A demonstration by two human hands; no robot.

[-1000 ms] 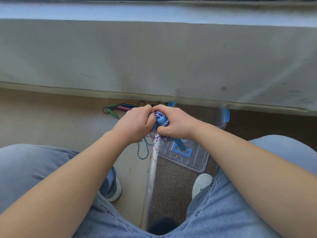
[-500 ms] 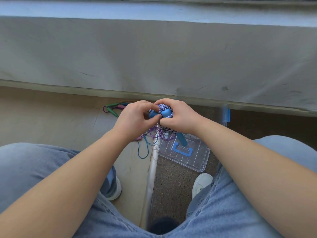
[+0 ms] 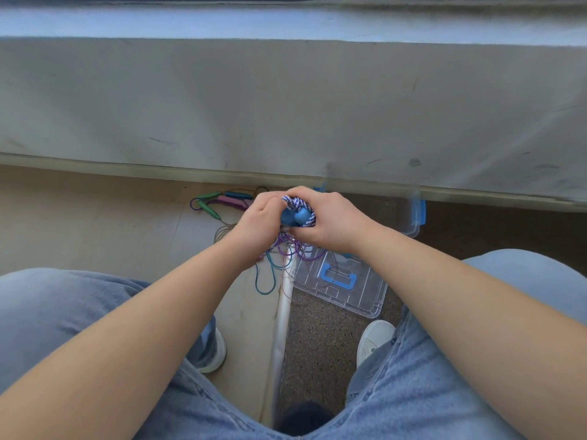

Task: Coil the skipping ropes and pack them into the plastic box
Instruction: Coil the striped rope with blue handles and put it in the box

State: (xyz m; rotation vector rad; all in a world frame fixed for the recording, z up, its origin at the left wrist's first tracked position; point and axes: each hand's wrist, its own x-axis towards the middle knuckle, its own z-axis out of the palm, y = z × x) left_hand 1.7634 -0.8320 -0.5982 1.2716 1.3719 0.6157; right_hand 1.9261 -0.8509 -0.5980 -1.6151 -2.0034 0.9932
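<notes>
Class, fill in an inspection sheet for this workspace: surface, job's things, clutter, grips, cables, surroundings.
Surface: beige floor sheet beside dark speckled floor.
Job's things: blue-handled rope coiled, held above the floor; clear box open, behind the hands; lid on the floor; loose ropes with green, pink and blue handles, uncoiled.
Clutter: pale strip along the floor seam.
Grips: left hand and right hand both grip the coiled rope.
Cables: nothing seen.
Surroundings: grey wall; jeans; white shoes.
</notes>
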